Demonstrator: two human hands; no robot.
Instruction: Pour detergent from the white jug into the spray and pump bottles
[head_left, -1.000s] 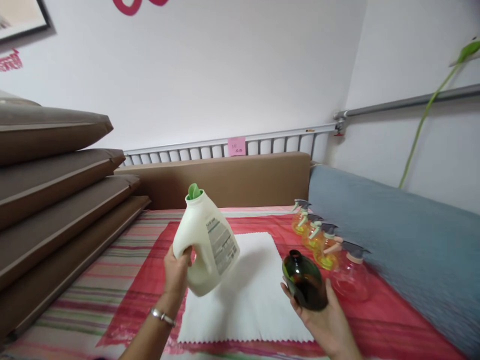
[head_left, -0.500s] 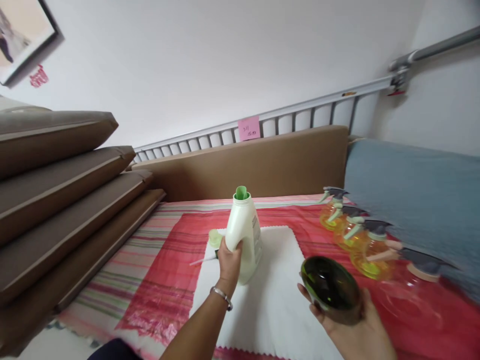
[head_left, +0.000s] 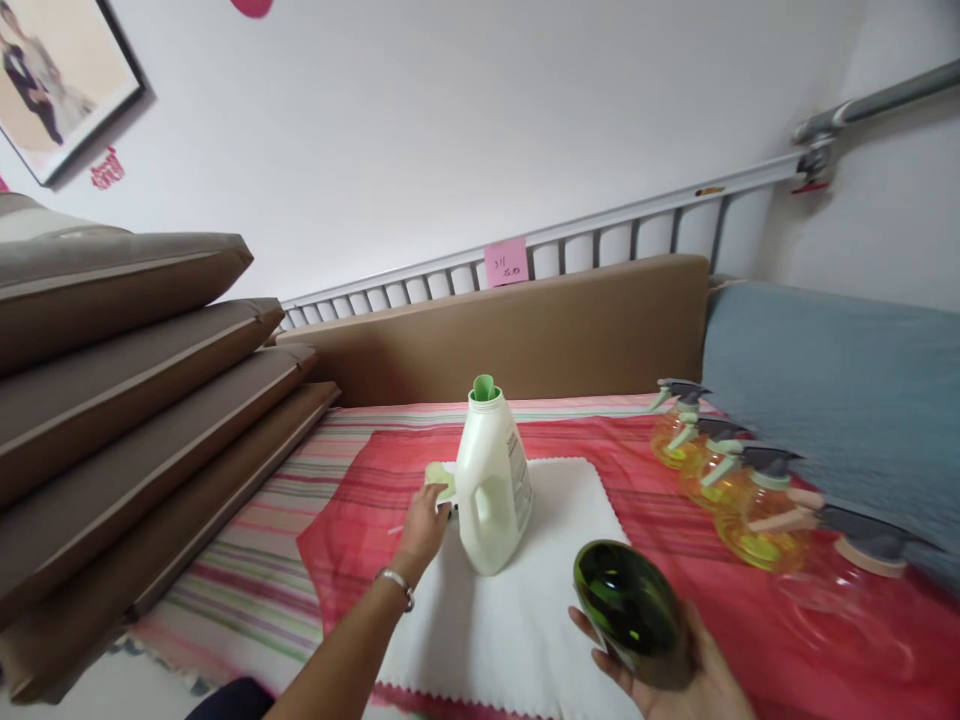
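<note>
A white detergent jug (head_left: pixel 491 487) with an open green spout stands upright on a white cloth (head_left: pixel 525 580). My left hand (head_left: pixel 421 524) reaches just left of the jug, fingers closing on a pale green cap (head_left: pixel 439 479) lying there. My right hand (head_left: pixel 675 670) cradles a dark green glass bottle (head_left: pixel 634 612) low at the right, its base turned toward me.
A red plastic sheet (head_left: pixel 352 520) covers a striped mat. Several orange spray bottles (head_left: pixel 739 495) line the right side beside a grey-blue cushion (head_left: pixel 840 380). Brown cushions (head_left: pixel 127 400) are stacked at left; a brown board (head_left: pixel 525 335) and railing stand behind.
The jug went from tilted in my left hand to standing on the cloth. My left hand let go and moved to the cap beside it. The green bottle turned base-first.
</note>
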